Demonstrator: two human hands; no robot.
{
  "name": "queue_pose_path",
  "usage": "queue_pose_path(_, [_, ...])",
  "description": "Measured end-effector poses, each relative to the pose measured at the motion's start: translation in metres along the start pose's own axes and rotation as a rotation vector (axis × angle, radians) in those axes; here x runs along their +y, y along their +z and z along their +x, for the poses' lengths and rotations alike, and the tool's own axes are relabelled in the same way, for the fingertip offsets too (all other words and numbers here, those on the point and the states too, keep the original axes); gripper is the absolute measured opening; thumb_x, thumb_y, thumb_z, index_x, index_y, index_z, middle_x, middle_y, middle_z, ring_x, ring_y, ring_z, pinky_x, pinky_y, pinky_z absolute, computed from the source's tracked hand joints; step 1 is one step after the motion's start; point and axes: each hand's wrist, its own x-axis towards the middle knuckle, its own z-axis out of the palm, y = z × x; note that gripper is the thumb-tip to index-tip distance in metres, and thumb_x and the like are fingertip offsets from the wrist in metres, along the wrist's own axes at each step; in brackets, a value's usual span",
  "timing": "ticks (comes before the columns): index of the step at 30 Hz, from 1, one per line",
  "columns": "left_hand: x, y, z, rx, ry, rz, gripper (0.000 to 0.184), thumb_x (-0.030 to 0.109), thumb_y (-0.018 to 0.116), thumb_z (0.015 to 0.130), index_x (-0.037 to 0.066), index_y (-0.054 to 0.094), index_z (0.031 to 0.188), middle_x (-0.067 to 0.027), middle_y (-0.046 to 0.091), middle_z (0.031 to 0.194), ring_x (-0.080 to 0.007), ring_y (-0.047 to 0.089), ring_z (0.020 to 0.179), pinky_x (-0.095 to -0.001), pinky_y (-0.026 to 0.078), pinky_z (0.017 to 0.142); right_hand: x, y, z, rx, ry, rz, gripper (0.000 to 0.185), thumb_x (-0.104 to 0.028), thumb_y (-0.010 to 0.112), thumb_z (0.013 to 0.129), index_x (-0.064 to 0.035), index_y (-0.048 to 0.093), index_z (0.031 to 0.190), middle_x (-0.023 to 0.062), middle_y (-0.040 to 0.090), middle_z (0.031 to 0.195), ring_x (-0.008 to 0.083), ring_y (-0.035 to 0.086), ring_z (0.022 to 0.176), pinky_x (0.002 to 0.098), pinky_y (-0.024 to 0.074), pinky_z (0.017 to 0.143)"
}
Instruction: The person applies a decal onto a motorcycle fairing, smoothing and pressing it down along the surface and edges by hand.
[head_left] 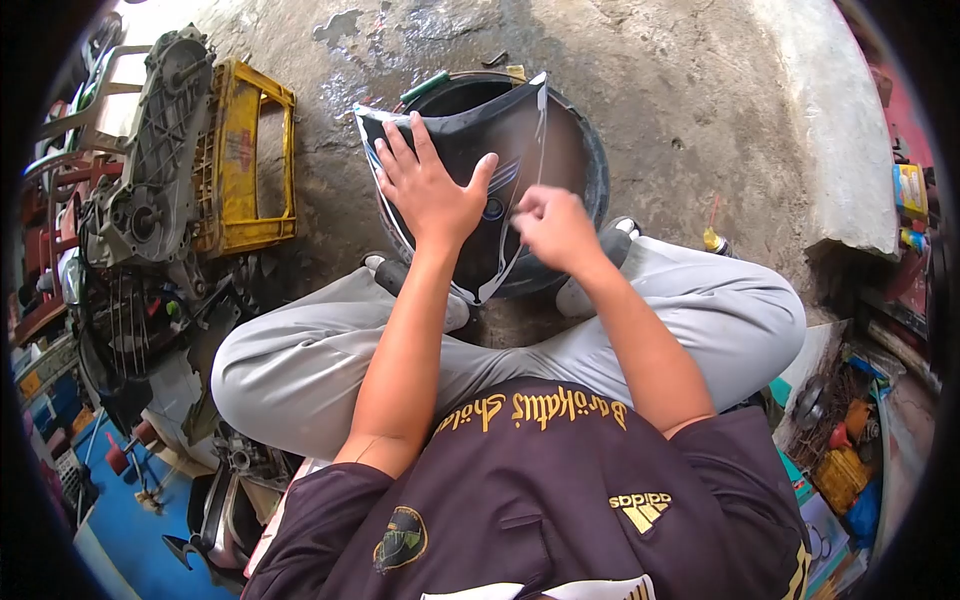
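Observation:
A black, shield-shaped motorcycle body panel (470, 148) with white edges and pale stripes lies across a round dark tub (597, 165) between my feet. My left hand (440, 195) rests flat on the panel's left half, fingers spread and thumb apart. Over the panel's right edge, near a small round emblem, is my right hand (555, 228), its fingers curled together and slightly blurred. Whatever those fingers pinch, if anything, is hidden. A green stick-like object (425, 87) lies at the tub's far left rim.
To the left stand a yellow plastic crate (250, 155) and a metal engine casing (165, 150). The concrete floor (670, 90) is wet at the far side. A small bottle (716, 241) lies by my right knee. A concrete ledge (835, 120) and cluttered parts line the right.

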Motion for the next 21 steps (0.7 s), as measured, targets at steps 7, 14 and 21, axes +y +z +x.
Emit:
queue_pose_path(7, [-0.001,0.001,0.000,0.004,0.005,-0.005,0.116,0.072,0.076,0.084,0.007,0.029,0.169,-0.0315,0.027,0.172,-0.0530,0.026,0.158,-0.0668,0.024,0.124,-0.004,-0.010,0.008,0.059,0.045,0.052,0.019,-0.012,0.074,0.091,0.0046,0.070,0.098,0.0115,0.073,0.071,0.0149,0.069,0.061,0.0340,0.0524,0.059])
queue_pose_path(14, [-0.001,0.000,-0.001,0.001,0.002,0.007,0.117,0.072,0.076,0.083,0.008,0.030,0.169,-0.0315,0.027,0.171,-0.0528,0.026,0.158,-0.0663,0.024,0.124,-0.014,-0.008,0.003,0.094,0.060,0.085,0.014,-0.009,0.072,0.089,0.0044,0.069,0.089,0.0130,0.073,0.071,0.0180,0.069,0.060,0.0367,0.0535,0.061])
queue_pose_path(21, [0.000,0.001,0.000,0.002,0.005,0.011,0.116,0.072,0.076,0.084,0.008,0.030,0.168,-0.0317,0.027,0.171,-0.0526,0.026,0.158,-0.0662,0.023,0.124,-0.003,0.003,-0.002,-0.005,-0.017,-0.029,0.014,-0.011,0.072,0.090,0.0032,0.071,0.092,0.0124,0.071,0.070,0.0201,0.068,0.062,0.0383,0.0526,0.064])
